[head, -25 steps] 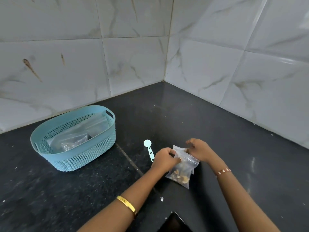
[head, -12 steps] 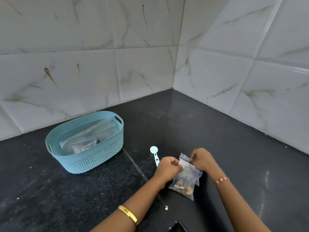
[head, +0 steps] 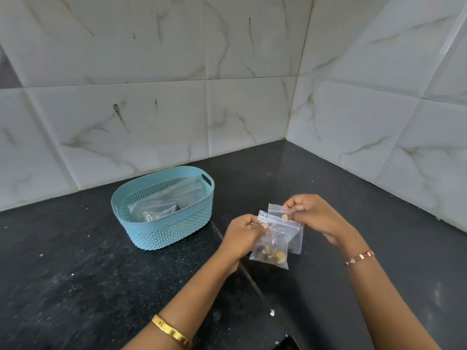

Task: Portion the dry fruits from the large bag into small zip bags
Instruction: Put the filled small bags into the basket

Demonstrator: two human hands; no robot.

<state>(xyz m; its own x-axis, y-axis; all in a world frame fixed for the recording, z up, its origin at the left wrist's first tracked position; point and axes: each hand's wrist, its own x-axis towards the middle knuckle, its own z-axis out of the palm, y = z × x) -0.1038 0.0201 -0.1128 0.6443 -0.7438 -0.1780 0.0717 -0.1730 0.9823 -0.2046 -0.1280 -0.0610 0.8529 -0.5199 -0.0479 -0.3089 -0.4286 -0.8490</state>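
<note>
A small clear zip bag (head: 274, 245) with a little heap of dry fruits at its bottom hangs above the black counter. My left hand (head: 243, 234) pinches its top left corner. My right hand (head: 317, 215) pinches the zip strip at the top right. A second clear bag (head: 296, 242) shows just behind the first one. A blue woven basket (head: 171, 232) to the left holds several clear plastic bags (head: 161, 207), one with dark contents.
The black granite counter (head: 75, 274) runs into a corner of white marble-look tiled walls (head: 252, 109). A small white crumb (head: 272, 312) lies near the front edge. A dark opening shows at the bottom edge.
The view has tilted up and the hands lifted the bag higher. The small blue scoop seen beside my left hand earlier is no longer visible.
</note>
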